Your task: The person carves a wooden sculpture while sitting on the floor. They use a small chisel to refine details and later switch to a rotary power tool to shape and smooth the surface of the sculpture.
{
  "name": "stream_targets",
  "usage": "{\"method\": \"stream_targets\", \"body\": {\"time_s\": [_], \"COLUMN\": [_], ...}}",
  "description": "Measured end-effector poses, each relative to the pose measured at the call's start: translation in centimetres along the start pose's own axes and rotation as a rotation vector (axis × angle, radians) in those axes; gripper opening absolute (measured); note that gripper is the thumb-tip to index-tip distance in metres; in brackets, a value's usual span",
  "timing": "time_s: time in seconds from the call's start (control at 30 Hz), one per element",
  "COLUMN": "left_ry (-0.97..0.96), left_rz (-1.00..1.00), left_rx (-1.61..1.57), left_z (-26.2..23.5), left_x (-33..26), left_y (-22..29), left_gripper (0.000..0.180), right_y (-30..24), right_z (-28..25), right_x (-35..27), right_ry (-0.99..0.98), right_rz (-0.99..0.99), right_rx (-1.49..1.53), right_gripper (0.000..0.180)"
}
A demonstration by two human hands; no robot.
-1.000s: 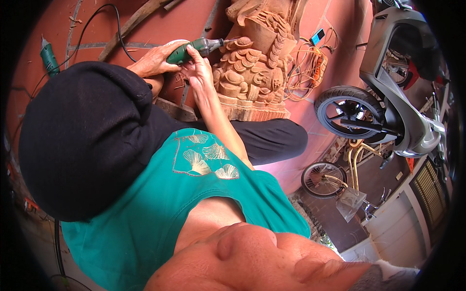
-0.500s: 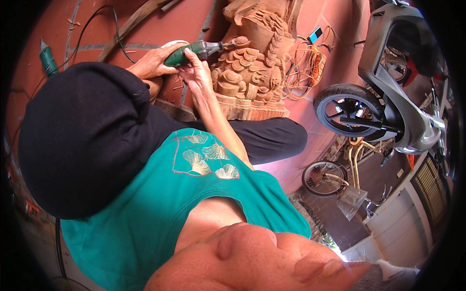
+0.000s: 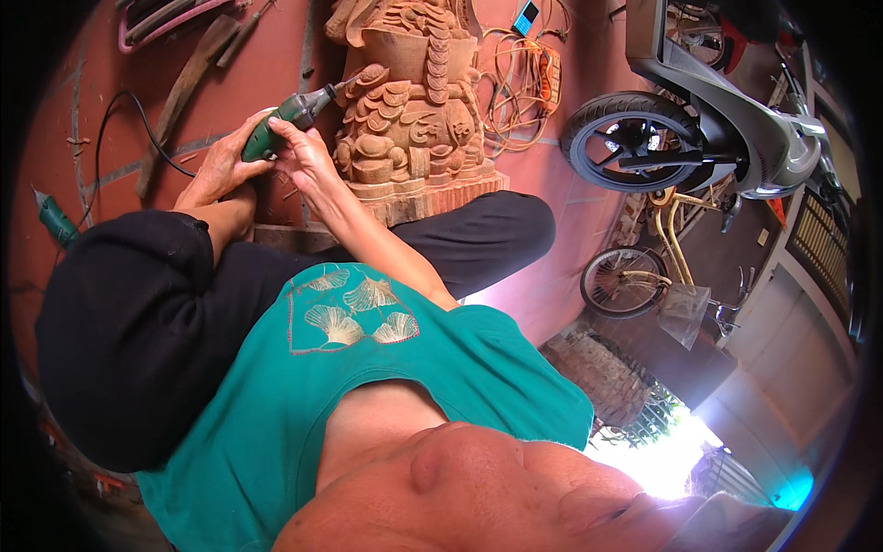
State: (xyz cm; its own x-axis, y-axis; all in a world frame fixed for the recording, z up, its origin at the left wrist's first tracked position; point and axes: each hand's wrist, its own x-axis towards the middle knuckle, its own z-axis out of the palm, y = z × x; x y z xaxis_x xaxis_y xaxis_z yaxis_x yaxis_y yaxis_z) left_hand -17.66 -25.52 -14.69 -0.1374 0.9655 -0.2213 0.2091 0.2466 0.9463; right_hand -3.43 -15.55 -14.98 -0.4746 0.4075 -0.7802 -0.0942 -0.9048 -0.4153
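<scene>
A green rotary tool with a dark grey nose points up and right toward a carved reddish-brown wood sculpture. Its thin bit meets or nearly meets a rounded relief on the carving's left side; I cannot tell if they touch. My left hand wraps around the tool's rear end, where a black cord trails off. Close beside it, my right hand grips the tool's body from the right, thumb along the top. Coin-like rows and rounded lumps cover the carving, which stands on a ridged base.
A second green tool lies on the red tile floor at the left. Long wooden pieces rest behind my left hand. Right of the carving are a coiled orange cord and a blue phone. A motorbike wheel and a bicycle stand farther right.
The view has shifted, so the carving, hands and tool appear farther left. Both hands keep their grip, and the bit stays at the same rounded relief.
</scene>
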Motion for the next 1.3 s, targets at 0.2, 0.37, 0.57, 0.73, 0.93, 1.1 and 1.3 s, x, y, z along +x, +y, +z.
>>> {"method": "stream_targets", "body": {"time_s": [0.2, 0.37, 0.57, 0.73, 0.93, 1.1, 1.3], "left_ry": [-0.003, 0.014, 0.01, 0.023, 0.029, 0.034, 0.029], "left_rz": [-0.002, 0.039, 0.017, 0.023, -0.007, 0.046, 0.03], "left_rx": [-0.01, -0.023, -0.024, 0.01, 0.017, 0.012, 0.077], "left_z": [-0.3, -0.1, 0.1, 0.2, 0.0, 0.2, -0.1], "left_x": [-0.1, -0.2, 0.0, 0.4, 0.3, 0.5, 0.4], "left_y": [1.0, 1.1, 0.7, -0.1, -0.2, -0.7, 0.8], "left_gripper": [0.079, 0.078, 0.077, 0.076, 0.074, 0.072, 0.073], "right_y": [0.3, 0.3, 0.5, 0.1, 0.3, -1.4, -1.3], "right_z": [0.4, 0.6, 0.3, 0.3, -0.1, 1.1, 0.7], "right_x": [-0.6, -1.2, -0.9, -0.1, 0.7, -0.8, -0.6], "right_ry": [0.055, 0.061, 0.041, 0.063, 0.015, 0.015, 0.045], "right_rz": [-0.025, -0.032, -0.059, -0.063, -0.021, -0.01, 0.002], "right_rx": [-0.013, -0.018, -0.015, -0.007, -0.014, -0.01, -0.034], "right_gripper": [0.039, 0.042, 0.043, 0.03, 0.045, 0.021, 0.038]}}
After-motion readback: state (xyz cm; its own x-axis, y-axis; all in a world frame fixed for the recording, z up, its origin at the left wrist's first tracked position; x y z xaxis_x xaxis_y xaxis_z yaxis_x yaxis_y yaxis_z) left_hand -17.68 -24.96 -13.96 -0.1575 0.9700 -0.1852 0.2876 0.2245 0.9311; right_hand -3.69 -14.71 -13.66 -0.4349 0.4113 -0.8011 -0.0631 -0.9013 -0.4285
